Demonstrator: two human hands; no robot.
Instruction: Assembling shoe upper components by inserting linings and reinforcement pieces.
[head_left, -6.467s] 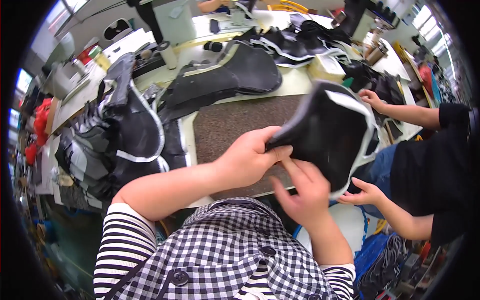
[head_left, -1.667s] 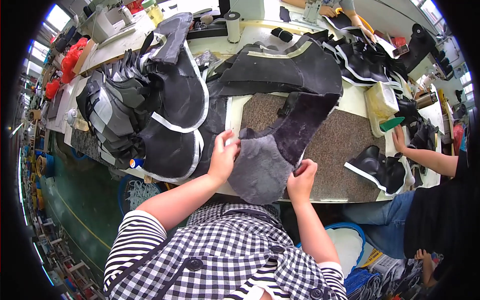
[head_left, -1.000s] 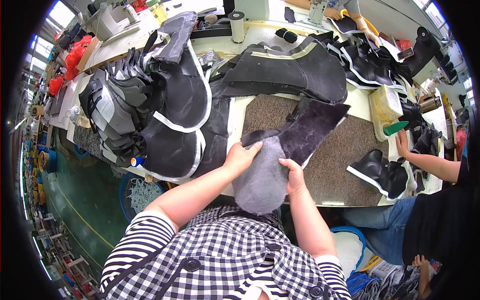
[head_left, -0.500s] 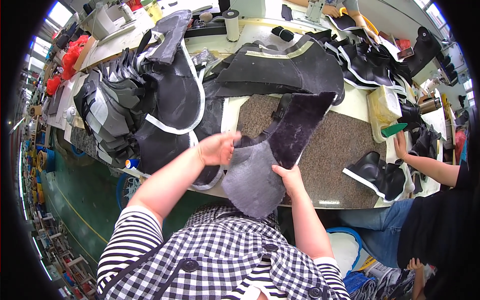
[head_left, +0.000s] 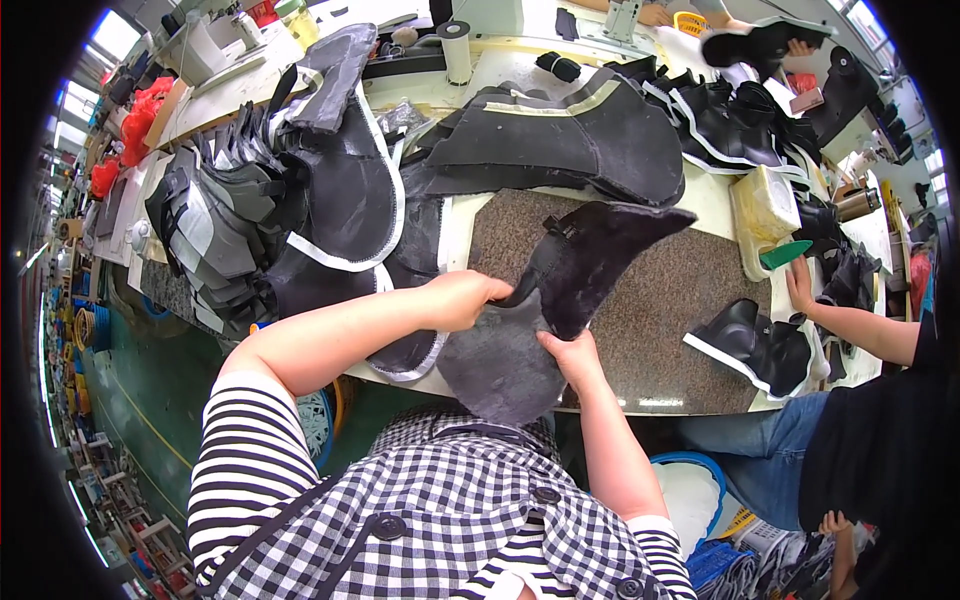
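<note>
A plush boot lining (head_left: 600, 260), black at the shaft and grey at the rounded foot part, lies partly over the table's near edge in front of me. My left hand (head_left: 465, 300) is closed at its inner curve, the fingertips pressed on the dark edge. On the other side, my right hand (head_left: 572, 355) grips the lining near the seam, thumb on top and the other fingers hidden underneath. A small black strap or buckle (head_left: 560, 230) shows at the upper left edge of the shaft.
A brown speckled board (head_left: 690, 310) lies under the lining. Stacked black boot pieces (head_left: 350, 190) stand at left, more flat black pieces (head_left: 540, 140) behind. At right are a black boot upper (head_left: 755, 345), a yellowish block (head_left: 765, 215) and a co-worker's hand (head_left: 800, 287).
My left hand has moved right and down onto the lining's inner edge and closed there. The shaft has tilted to the right. At the far right, another person's hand has lifted a black piece.
</note>
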